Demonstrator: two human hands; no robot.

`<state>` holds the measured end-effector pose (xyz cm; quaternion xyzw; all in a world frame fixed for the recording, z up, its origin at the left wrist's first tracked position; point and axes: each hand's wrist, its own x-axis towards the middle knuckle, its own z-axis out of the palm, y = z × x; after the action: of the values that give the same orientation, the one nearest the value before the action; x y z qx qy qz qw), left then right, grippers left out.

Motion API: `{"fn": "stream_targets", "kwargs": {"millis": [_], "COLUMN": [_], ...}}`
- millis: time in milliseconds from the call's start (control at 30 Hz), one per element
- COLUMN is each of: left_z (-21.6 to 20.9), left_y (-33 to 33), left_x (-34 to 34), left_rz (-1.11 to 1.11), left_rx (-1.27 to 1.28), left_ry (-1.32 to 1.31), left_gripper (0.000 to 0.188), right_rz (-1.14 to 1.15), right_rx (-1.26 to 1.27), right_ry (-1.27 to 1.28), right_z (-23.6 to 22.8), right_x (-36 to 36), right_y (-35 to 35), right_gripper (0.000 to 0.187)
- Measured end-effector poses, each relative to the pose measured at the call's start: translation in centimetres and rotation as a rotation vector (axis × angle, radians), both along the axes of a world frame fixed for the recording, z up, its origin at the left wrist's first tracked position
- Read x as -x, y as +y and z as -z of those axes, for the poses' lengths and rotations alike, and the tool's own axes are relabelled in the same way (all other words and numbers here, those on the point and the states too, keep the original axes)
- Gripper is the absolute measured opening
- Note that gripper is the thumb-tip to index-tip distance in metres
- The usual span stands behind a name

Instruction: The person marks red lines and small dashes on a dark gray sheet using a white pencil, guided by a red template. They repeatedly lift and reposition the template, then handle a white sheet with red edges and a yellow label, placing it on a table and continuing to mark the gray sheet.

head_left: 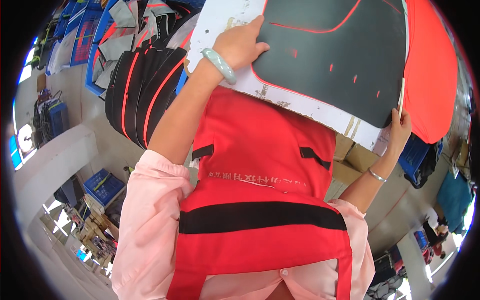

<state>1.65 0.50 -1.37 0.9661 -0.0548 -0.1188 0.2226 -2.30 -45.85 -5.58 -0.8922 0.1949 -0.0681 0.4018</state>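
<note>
A dark grey panel [330, 60] lies on a worn white board [320, 106], with a curved red line and several short red marks on its surface. My left hand [241, 44] rests over the board and the panel's left edge, thumb and fingers apart. At the panel's lower right corner, my right hand [400, 131] is closed around a thin off-white stick [401, 97] that points away from me along the panel's right edge. Whether the stick is a pen or another tool cannot be made out. Bright red-orange fabric [431, 75] hangs just beyond it.
Black pieces with red stripes [142, 95] are bundled left of the board, near a blue crate [94, 65] of grey and black cut pieces. Cardboard boxes [352, 160] stand below the board. Another blue crate [104, 186] sits at the left.
</note>
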Motion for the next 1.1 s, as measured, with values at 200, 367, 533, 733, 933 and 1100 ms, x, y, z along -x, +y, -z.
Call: {"fn": "stream_targets", "kwargs": {"millis": [200, 367, 533, 733, 933, 1100], "left_z": [0.5, -0.8, -2.3, -1.8, -1.1, -1.1], "left_y": [0.0, -0.6, -0.8, -0.7, -0.5, -0.7], "left_x": [0.7, 0.9, 0.4, 0.8, 1.2, 0.7], "left_rz": [-0.025, -0.045, -0.031, -0.049, -0.075, -0.058], "left_rx": [0.034, 0.006, -0.019, 0.037, 0.087, 0.042], "left_ry": [-0.038, -0.041, 0.121, 0.078, 0.024, 0.05], "left_gripper": [0.065, 0.066, 0.067, 0.068, 0.069, 0.07], "right_rz": [-0.018, 0.003, 0.014, 0.043, 0.049, 0.073], "right_rx": [-0.014, 0.005, -0.015, -0.045, -0.049, -0.003], "right_ry": [-0.041, -0.061, -0.047, -0.027, -0.022, 0.005], "right_z": [-0.4, -0.2, -0.8, -2.0, -1.6, -1.9], "right_x": [0.2, 0.5, 0.7, 0.6, 0.6, 0.8], "right_y": [0.7, 0.7, 1.6, 2.8, 2.4, 2.4], "right_gripper": [0.027, 0.025, 0.023, 0.023, 0.027, 0.029]}}
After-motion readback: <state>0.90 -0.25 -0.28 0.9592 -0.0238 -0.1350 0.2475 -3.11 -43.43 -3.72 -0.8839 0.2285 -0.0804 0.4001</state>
